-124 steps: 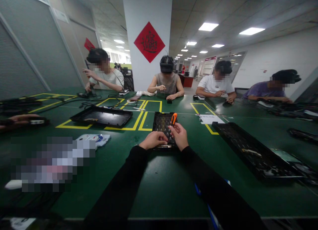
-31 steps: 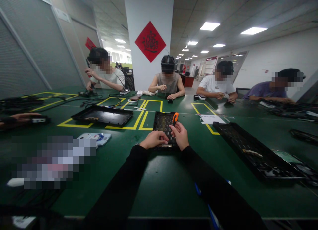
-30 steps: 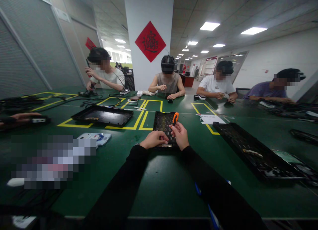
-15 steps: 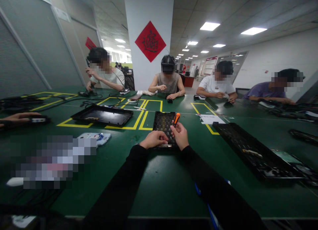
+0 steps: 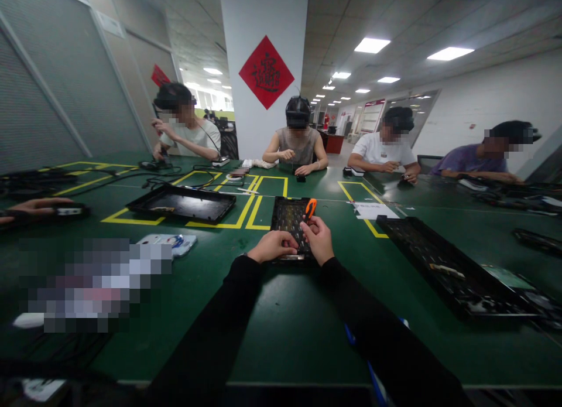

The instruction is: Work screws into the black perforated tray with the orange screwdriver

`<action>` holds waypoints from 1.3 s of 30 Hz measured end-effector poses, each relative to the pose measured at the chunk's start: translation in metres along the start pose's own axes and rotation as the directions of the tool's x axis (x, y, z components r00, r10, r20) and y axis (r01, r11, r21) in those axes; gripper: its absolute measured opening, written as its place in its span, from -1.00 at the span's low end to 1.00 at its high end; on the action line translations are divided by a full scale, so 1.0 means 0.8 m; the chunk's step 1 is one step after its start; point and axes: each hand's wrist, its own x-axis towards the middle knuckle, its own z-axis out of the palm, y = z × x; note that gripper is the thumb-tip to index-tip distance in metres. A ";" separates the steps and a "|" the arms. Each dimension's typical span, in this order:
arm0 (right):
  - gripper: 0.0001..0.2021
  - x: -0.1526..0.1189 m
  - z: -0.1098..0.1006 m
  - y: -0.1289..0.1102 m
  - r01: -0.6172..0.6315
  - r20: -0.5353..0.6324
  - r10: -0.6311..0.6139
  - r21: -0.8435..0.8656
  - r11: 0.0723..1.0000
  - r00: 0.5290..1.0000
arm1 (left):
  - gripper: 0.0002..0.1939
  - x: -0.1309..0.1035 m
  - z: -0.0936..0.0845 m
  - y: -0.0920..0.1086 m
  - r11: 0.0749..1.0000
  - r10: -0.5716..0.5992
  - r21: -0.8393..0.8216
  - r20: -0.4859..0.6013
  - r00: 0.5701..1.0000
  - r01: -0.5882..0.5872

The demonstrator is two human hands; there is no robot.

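A black rectangular casing [image 5: 287, 214], with rows of small light marks inside, lies on the table straight ahead of me. My right hand [image 5: 319, 240] is closed round an orange-and-black screwdriver [image 5: 311, 208], its handle tilted up above the casing's right side. The tool's lower end is hidden by my fingers. At the casing's near left part, my left hand [image 5: 273, 246] rests with fingers curled and thumb and fingertips together inside the rim. What those fingertips pinch, if anything, is too small to see.
A shallow black tray [image 5: 188, 203] lies to the left, a long black casing [image 5: 452, 266] to the right. A paper sheet [image 5: 374, 210] is beyond it. At far left a co-worker's hand [image 5: 37, 208] touches a dark device. Several people sit across the green table [image 5: 272, 337].
The screwdriver's orange handle has turned slightly in my right hand, showing a different side. My left hand stays in place on the casing.
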 end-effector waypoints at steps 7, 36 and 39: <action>-0.57 0.000 0.001 -0.003 -0.033 0.022 0.031 0.095 0.995 0.999 | -0.67 0.001 0.000 -0.001 1.000 0.006 0.009 -0.001 1.000 -0.006; -0.61 0.000 0.001 -0.002 -0.009 0.008 0.009 0.011 1.000 1.000 | -0.74 0.001 -0.001 0.000 1.000 0.017 -0.023 0.028 0.999 -0.017; -0.61 0.001 0.001 -0.001 -0.014 0.015 0.013 0.036 0.999 1.000 | -0.74 0.001 -0.002 0.001 1.000 0.010 -0.005 0.026 1.000 -0.010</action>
